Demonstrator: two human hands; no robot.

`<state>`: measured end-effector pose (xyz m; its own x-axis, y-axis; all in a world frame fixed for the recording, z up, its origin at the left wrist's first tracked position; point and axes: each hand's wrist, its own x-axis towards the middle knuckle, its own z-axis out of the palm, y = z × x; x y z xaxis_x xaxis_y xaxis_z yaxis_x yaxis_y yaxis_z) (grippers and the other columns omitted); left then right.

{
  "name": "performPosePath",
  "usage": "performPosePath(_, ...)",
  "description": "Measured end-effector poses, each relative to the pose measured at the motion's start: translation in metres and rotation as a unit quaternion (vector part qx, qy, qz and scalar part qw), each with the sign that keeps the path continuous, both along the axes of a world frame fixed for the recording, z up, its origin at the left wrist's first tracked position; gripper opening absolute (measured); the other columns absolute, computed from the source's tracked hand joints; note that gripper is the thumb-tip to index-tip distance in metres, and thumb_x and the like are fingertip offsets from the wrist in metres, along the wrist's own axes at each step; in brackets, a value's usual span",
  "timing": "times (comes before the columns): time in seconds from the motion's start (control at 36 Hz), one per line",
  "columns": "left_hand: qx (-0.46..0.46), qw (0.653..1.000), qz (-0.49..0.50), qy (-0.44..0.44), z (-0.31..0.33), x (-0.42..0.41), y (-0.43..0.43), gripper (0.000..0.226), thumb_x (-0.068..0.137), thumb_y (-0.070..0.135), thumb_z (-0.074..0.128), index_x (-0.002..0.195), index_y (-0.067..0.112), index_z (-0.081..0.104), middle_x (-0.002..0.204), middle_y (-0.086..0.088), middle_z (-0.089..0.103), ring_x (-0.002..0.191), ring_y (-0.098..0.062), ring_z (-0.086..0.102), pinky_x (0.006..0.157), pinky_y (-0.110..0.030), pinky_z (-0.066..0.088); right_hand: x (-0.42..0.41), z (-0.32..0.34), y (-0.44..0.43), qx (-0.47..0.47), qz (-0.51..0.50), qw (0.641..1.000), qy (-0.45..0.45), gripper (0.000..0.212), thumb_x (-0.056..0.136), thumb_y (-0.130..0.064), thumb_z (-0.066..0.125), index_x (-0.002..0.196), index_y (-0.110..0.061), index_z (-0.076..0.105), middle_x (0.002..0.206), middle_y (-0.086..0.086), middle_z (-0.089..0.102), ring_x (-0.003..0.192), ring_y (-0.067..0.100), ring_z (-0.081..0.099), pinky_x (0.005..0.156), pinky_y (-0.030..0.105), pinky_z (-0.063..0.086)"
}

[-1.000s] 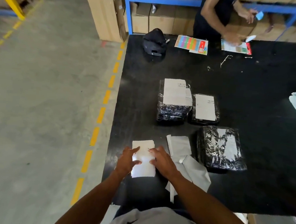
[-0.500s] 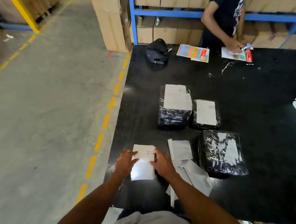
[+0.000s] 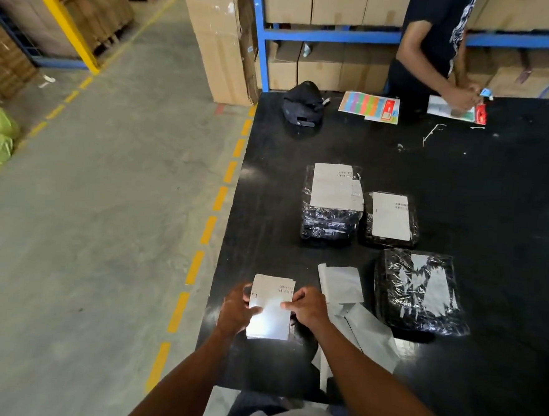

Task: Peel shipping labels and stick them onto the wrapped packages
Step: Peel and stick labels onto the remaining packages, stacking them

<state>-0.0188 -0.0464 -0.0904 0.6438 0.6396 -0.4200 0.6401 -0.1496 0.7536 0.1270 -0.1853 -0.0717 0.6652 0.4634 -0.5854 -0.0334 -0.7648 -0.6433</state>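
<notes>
A white shipping label sheet (image 3: 270,308) with a barcode lies near the black table's (image 3: 270,162) front left corner. My left hand (image 3: 237,309) grips its left edge and my right hand (image 3: 307,307) pinches its right edge. Beyond it sit two black wrapped packages with labels stuck on: a thick one (image 3: 332,202) and a smaller one (image 3: 391,218). A third wrapped package (image 3: 420,291) without a label lies to the right, its film glinting.
Peeled grey backing sheets (image 3: 354,307) lie right of my hands. At the far table edge are a black cap (image 3: 302,104), colourful sticker sheets (image 3: 369,105) and another person working. Cardboard boxes and blue shelving stand behind; concrete floor on the left.
The view has tilted up a little. My fingers have shifted from lying flat on the label sheet to pinching its two side edges; the sheet stays in about the same spot.
</notes>
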Motion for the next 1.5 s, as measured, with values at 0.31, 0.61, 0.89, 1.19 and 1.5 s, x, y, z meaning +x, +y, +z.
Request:
performPosePath(0.31, 0.043, 0.998, -0.015, 0.033, 0.019, 0.009, 0.005, 0.061, 0.087, 0.032, 0.077, 0.139, 0.022, 0.046, 0.141, -0.006, 0.054, 0.117, -0.026, 0.063, 0.097, -0.038, 0.057, 0.02, 0.012, -0.005, 0.021, 0.041, 0.999, 0.011, 0.027, 0.077, -0.022, 0.087, 0.064, -0.017, 0.064, 0.091, 0.005, 0.076, 0.089, 0.022, 0.072, 0.081, 0.032, 0.055)
performPosePath(0.61, -0.285, 0.954, -0.072, -0.056, 0.116, 0.051, 0.001, 0.052, 0.09, 0.058, 0.063, 0.119, 0.015, 0.069, 0.115, -0.008, 0.073, 0.114, -0.033, 0.064, 0.101, -0.04, 0.048, 0.041, 0.097, -0.043, 0.181, 0.124, 0.971, 0.097, 0.012, 0.087, -0.01, 0.079, 0.091, -0.022, 0.079, 0.11, -0.002, 0.078, 0.101, 0.013, 0.074, 0.087, 0.024, 0.058)
performPosePath(0.89, -0.214, 0.963, -0.113, -0.114, 0.154, 0.095, -0.006, 0.032, 0.083, 0.014, 0.08, 0.113, 0.004, 0.072, 0.113, -0.008, 0.077, 0.108, -0.027, 0.072, 0.101, -0.05, 0.053, 0.101, 0.152, -0.07, 0.228, 0.074, 0.966, 0.102, 0.019, 0.095, -0.019, 0.07, 0.108, -0.004, 0.068, 0.1, 0.009, 0.079, 0.092, 0.028, 0.077, 0.088, 0.042, 0.058)
performPosePath(1.19, -0.23, 0.958, -0.151, -0.075, 0.177, 0.12, -0.023, 0.035, 0.087, 0.015, 0.076, 0.122, 0.01, 0.07, 0.12, -0.008, 0.074, 0.115, -0.028, 0.068, 0.1, -0.049, 0.054, 0.139, 0.18, -0.085, 0.226, 0.141, 0.96, 0.09, 0.018, 0.102, -0.015, 0.061, 0.108, 0.001, 0.067, 0.099, 0.015, 0.078, 0.093, 0.028, 0.077, 0.081, 0.034, 0.057)
performPosePath(1.5, -0.211, 0.963, -0.146, -0.089, 0.182, 0.14, -0.037, 0.034, 0.087, 0.009, 0.076, 0.12, 0.006, 0.071, 0.119, -0.01, 0.074, 0.114, -0.028, 0.069, 0.098, -0.045, 0.055, 0.159, 0.19, -0.101, 0.236, 0.161, 0.952, 0.105, 0.021, 0.099, -0.013, 0.064, 0.103, 0.007, 0.069, 0.1, 0.018, 0.077, 0.096, 0.031, 0.076, 0.09, 0.04, 0.061)
